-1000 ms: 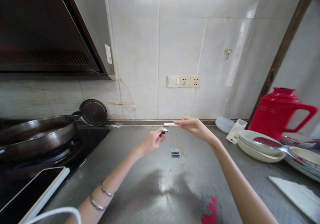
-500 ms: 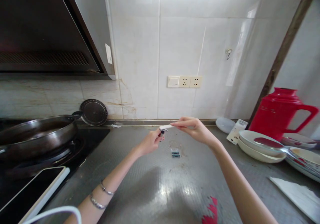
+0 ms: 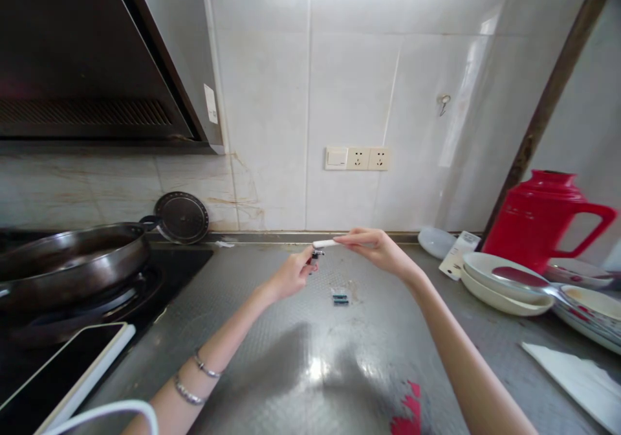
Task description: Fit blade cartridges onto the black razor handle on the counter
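My left hand [image 3: 292, 276] is closed in a pinch on a small black-and-silver piece [image 3: 317, 256], whose kind is too small to make out. Its fingertips are at the left end of a slim white stick [image 3: 325, 244]. From the other side, my right hand [image 3: 373, 247] pinches the stick's right end, so it lies nearly level between both hands above the counter [image 3: 272, 364]. Below them on the metal surface lie two small dark teal cylinders [image 3: 340, 300] that look like batteries, side by side.
On the left a steel pan [image 3: 82, 270] sits on the black stove, with a phone [image 3: 72, 377] and white cable in front. To the right stand a red thermos jug [image 3: 538, 221], stacked bowls [image 3: 504, 292], a white card [image 3: 458, 256] and a paper napkin [image 3: 577, 383].
Both hands stay almost in place. The white stick has shifted very slightly up and to the right, with more of the black-and-silver piece showing under it.
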A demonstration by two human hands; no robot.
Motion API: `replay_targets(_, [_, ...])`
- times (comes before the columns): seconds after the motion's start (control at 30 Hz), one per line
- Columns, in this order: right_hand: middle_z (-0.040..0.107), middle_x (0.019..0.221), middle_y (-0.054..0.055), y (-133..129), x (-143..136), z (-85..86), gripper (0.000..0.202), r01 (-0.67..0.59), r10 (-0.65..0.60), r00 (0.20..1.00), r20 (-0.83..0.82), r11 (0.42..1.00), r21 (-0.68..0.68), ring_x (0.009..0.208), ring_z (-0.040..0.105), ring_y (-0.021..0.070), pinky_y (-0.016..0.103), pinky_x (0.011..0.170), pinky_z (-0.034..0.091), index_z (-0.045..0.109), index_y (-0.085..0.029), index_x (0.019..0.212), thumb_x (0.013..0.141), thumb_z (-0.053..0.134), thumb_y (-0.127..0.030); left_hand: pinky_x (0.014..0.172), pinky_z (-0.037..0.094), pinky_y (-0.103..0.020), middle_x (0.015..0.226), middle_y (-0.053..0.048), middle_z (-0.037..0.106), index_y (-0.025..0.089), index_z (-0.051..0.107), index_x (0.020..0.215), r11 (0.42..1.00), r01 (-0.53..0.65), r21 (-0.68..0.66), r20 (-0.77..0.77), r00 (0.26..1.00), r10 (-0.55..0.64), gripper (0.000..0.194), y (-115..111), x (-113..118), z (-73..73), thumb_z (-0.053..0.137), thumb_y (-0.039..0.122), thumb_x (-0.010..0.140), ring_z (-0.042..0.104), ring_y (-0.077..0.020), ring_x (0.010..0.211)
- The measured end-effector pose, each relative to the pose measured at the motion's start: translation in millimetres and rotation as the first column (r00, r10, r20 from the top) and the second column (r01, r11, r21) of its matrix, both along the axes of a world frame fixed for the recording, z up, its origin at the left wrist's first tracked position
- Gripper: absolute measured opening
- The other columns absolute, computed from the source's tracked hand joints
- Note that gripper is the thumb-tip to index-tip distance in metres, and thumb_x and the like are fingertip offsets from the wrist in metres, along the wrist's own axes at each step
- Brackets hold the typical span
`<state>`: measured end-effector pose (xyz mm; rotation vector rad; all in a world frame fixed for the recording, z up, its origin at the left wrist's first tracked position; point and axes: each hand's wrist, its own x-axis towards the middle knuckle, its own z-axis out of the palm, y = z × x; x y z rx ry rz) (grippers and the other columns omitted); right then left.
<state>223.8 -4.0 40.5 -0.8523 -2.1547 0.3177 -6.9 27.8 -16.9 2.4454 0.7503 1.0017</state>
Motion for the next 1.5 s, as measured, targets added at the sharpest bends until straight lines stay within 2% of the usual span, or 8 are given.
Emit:
replay_targets(0.13, [0.062, 0.082, 0.005, 3, 6, -1.4, 0.030, 0.056, -0.056, 0.998, -0.005, 0.998, 0.018, 0.074, 0.057, 0.0150, 0.025, 0.070, 0.042, 0.067, -0.021, 0.107, 0.085, 0.049, -0.033, 0.064, 0.041, -0.020, 0.074, -0.001, 0.057, 0.016, 0.049, 0.083, 1.000, 0.001, -0.009, -0.005, 1.000, -0.001, 0.012, -2, 1, 0.8, 0.039, 0.009, 0.079, 0.055, -0.0115, 0.069])
replay_targets(0.33, [0.063, 0.088, 0.006, 1, 3, 0.4, 0.031, -0.042, 0.043, 0.999, 0.003, 0.999, -0.032, 0.078, 0.057, 0.0154, 0.025, 0.070, 0.042, 0.066, -0.021, 0.109, 0.086, 0.049, -0.034, 0.064, 0.041, -0.020, 0.074, -0.001, 0.057, 0.016, 0.049, 0.085, 1.000, 0.009, -0.017, 0.015, 1.000, -0.008, 0.015, -2, 1, 1.1, 0.039, 0.007, 0.078, 0.055, -0.0109, 0.068])
replay_targets(0.5, [0.063, 0.082, 0.006, 13, 12, -7.5, 0.033, 0.038, -0.038, 0.999, -0.004, 0.999, -0.024, 0.075, 0.056, 0.0162, 0.026, 0.070, 0.042, 0.067, -0.019, 0.107, 0.085, 0.050, -0.036, 0.065, 0.042, -0.021, 0.073, -0.001, 0.056, 0.016, 0.048, 0.081, 0.999, 0.015, -0.041, 0.043, 0.999, -0.013, 0.012, -2, 1, 0.4, 0.040, 0.008, 0.079, 0.056, -0.0112, 0.070])
replay_targets(0.7, [0.063, 0.088, 0.006, 5, 5, -2.8, 0.031, -0.075, 0.073, 0.996, -0.042, 0.996, -0.045, 0.079, 0.056, 0.0161, 0.026, 0.071, 0.042, 0.066, -0.020, 0.108, 0.085, 0.051, -0.035, 0.065, 0.042, -0.022, 0.075, -0.002, 0.059, 0.016, 0.049, 0.085, 1.000, 0.011, -0.029, 0.036, 0.999, -0.010, 0.014, 0, 1, -2.2, 0.039, 0.008, 0.079, 0.056, -0.0119, 0.069])
replay_targets(0.9, [0.063, 0.085, 0.007, 11, 8, -8.6, 0.032, -0.048, 0.045, 0.997, -0.065, 0.998, -0.046, 0.077, 0.056, 0.0161, 0.026, 0.070, 0.042, 0.066, -0.019, 0.108, 0.084, 0.052, -0.035, 0.066, 0.043, -0.022, 0.076, -0.002, 0.058, 0.016, 0.048, 0.088, 0.999, 0.026, -0.044, 0.057, 0.998, -0.024, 0.015, 2, 2, -5.9, 0.040, 0.008, 0.078, 0.057, -0.0126, 0.072])
replay_targets(1.07, [0.063, 0.086, 0.006, 6, 5, -4.1, 0.031, -0.100, 0.097, 0.994, -0.050, 0.993, -0.059, 0.078, 0.056, 0.0157, 0.026, 0.071, 0.042, 0.067, -0.020, 0.107, 0.084, 0.052, -0.035, 0.065, 0.043, -0.022, 0.075, -0.002, 0.058, 0.016, 0.048, 0.087, 0.999, 0.012, -0.047, 0.048, 0.999, -0.010, 0.013, 2, 2, -5.9, 0.040, 0.010, 0.080, 0.057, -0.0125, 0.070])
replay_targets(1.27, [0.062, 0.084, 0.006, 7, 10, -2.7, 0.033, -0.062, 0.060, 0.997, -0.040, 0.997, -0.055, 0.076, 0.055, 0.0155, 0.026, 0.070, 0.042, 0.066, -0.019, 0.108, 0.084, 0.052, -0.036, 0.067, 0.043, -0.022, 0.076, -0.002, 0.058, 0.016, 0.047, 0.086, 0.998, 0.027, -0.056, 0.052, 0.998, -0.024, 0.012, 2, 3, -6.1, 0.040, 0.010, 0.079, 0.057, -0.0128, 0.072])
replay_targets(1.5, [0.062, 0.086, 0.007, 6, 10, -2.2, 0.032, -0.104, 0.100, 0.994, -0.052, 0.991, -0.081, 0.077, 0.055, 0.0158, 0.026, 0.069, 0.042, 0.068, -0.018, 0.105, 0.083, 0.053, -0.037, 0.066, 0.043, -0.022, 0.076, -0.002, 0.059, 0.016, 0.048, 0.086, 0.997, 0.011, -0.073, 0.052, 0.999, -0.007, 0.011, 0, 3, -4.5, 0.041, 0.011, 0.080, 0.057, -0.0125, 0.072])
